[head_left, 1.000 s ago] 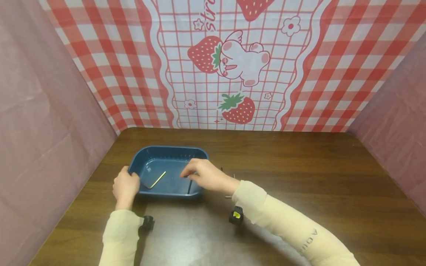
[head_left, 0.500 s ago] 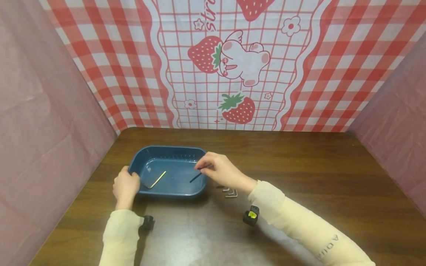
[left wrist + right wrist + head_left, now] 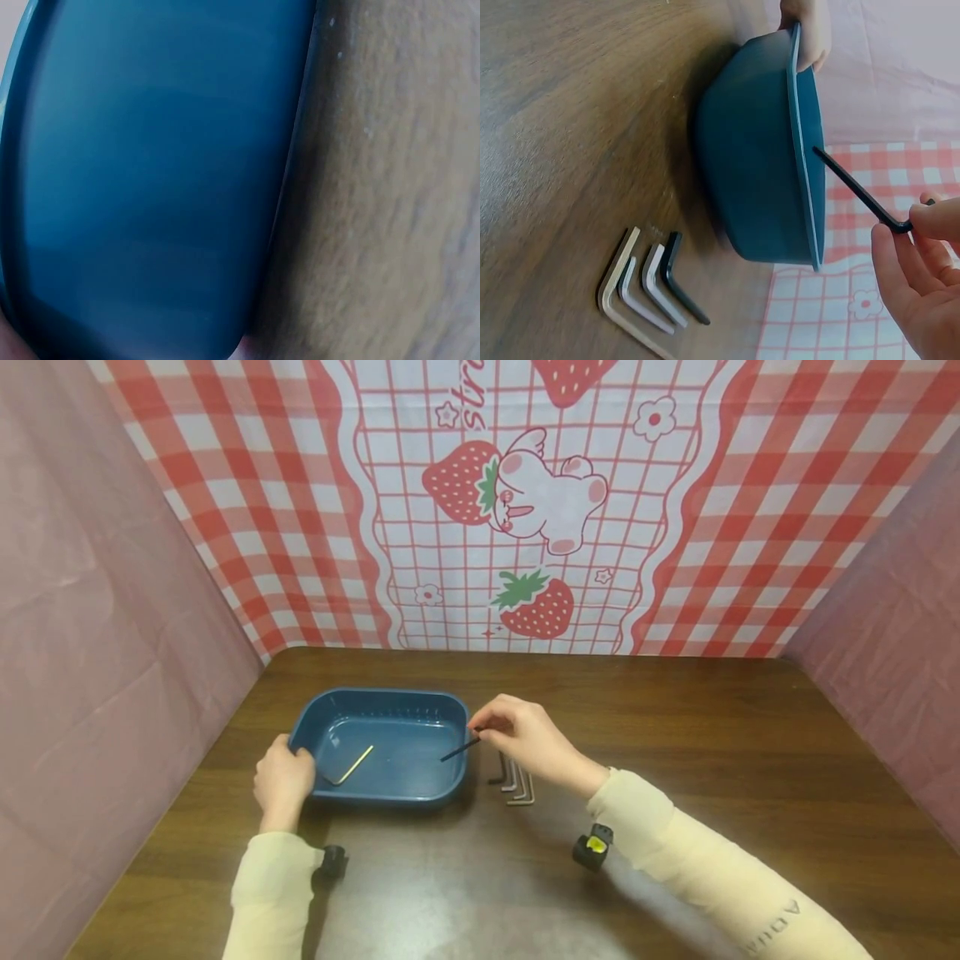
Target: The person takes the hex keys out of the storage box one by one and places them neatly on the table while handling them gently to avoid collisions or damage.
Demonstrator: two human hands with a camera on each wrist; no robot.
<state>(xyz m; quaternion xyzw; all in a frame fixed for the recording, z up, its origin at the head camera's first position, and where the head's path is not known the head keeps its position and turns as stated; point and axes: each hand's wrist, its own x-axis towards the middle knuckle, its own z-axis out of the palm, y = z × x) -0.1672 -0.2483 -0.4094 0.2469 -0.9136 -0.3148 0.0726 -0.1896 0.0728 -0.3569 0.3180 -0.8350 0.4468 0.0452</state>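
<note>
A blue plastic basin (image 3: pixel 382 691) sits on the table, with my left hand (image 3: pixel 285 781) gripping its left rim. Between thumb and fingers my right hand (image 3: pixel 528 739) pinches a black hex key (image 3: pixel 859 191) by its short bent end. The key's long arm points left, across the basin's right rim. A brass-coloured hex key (image 3: pixel 355 767) lies inside the basin towards the left. Below my right hand, several hex keys lie side by side on the table, among them a gold one (image 3: pixel 615 289), a silver one (image 3: pixel 656 281) and a black one (image 3: pixel 676 279).
The brown wooden table (image 3: pixel 675 718) reaches back to a red and white checked cloth (image 3: pixel 757 510) with strawberry prints. Pink cloth (image 3: pixel 135 610) hangs on both sides. In the left wrist view the basin's outer wall (image 3: pixel 157 172) fills most of the picture.
My right hand has moved right, from over the basin to beyond its right rim, drawing the black hex key along. The hex keys on the table have come into fuller view. My left hand stays put.
</note>
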